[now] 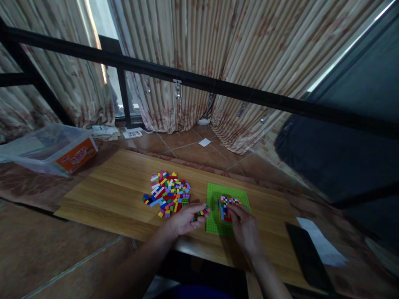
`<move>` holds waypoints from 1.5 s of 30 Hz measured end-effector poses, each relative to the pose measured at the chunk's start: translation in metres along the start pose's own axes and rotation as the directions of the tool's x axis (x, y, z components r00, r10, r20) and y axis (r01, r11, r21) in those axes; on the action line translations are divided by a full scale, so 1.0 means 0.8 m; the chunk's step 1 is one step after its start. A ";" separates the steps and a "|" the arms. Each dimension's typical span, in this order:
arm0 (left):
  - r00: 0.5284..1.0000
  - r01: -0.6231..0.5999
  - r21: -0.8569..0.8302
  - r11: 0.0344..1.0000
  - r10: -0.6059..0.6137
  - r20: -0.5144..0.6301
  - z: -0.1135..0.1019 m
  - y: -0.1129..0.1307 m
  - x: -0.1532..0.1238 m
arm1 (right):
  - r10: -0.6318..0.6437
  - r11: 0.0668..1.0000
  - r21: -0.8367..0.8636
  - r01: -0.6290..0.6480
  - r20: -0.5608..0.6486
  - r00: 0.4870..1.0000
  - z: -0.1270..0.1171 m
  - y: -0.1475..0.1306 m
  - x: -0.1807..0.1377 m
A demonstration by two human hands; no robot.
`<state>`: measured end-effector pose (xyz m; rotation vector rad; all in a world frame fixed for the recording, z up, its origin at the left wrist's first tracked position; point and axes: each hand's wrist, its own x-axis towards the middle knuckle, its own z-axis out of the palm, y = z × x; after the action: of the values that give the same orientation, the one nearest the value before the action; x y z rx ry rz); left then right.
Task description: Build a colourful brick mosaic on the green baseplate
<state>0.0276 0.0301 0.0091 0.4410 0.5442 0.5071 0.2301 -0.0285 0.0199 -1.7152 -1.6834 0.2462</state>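
My left hand (183,219) is closed around several small toy bricks (201,214), red, green and yellow among them, just left of a green studded baseplate (213,192). Over that baseplate, my right hand (245,227) pinches its thumb and fingers together at a flat multicoloured brick build (222,212). Whatever sits between those fingertips is hidden, and the hand covers part of the build. To the left of both hands, a loose pile of mixed coloured bricks (168,193) is spread on the wooden board.
Under everything lies a long wooden board (118,182). A clear plastic box (46,153) with an orange label stands at the far left. A dark flat object (307,253) and a white paper (322,245) are on the right. Beyond are a black metal bar (199,81) and curtains.
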 end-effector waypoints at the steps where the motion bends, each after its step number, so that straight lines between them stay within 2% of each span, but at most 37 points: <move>1: 1.000 0.008 -0.007 1.000 -0.008 0.016 -0.004 0.000 -0.001 | -0.015 0.999 -0.028 0.016 0.012 1.000 0.000 0.001 0.001; 7: 0.998 0.037 -0.011 0.999 -0.036 0.059 -0.013 0.002 -0.004 | -0.084 0.984 -0.148 0.097 0.092 0.992 0.004 -0.007 0.009; 11: 0.997 0.032 -0.010 0.999 -0.032 0.067 -0.014 0.001 -0.003 | -0.078 0.977 -0.188 0.104 0.140 0.987 0.005 -0.015 0.015; 18: 0.998 0.027 0.005 1.000 -0.027 0.055 -0.014 -0.001 -0.003 | -0.087 0.973 -0.202 0.115 0.143 0.986 0.006 -0.019 0.017; 24: 0.998 0.035 0.025 0.999 -0.036 0.048 -0.013 0.000 -0.002 | -0.125 0.966 -0.216 0.145 0.105 0.987 0.010 -0.021 0.014; 32: 0.998 0.020 0.044 0.999 -0.023 0.056 -0.012 0.001 -0.003 | -0.168 0.974 -0.142 0.177 0.073 0.983 0.019 -0.013 0.007; 45: 0.998 0.012 0.044 0.999 -0.015 0.061 -0.011 0.000 -0.004 | -0.064 0.997 -0.038 0.063 -0.029 0.998 0.025 -0.014 0.003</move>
<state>0.0203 0.0307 0.0032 0.4925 0.4994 0.4681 0.2097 -0.0202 0.0129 -1.6809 -1.7268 0.1600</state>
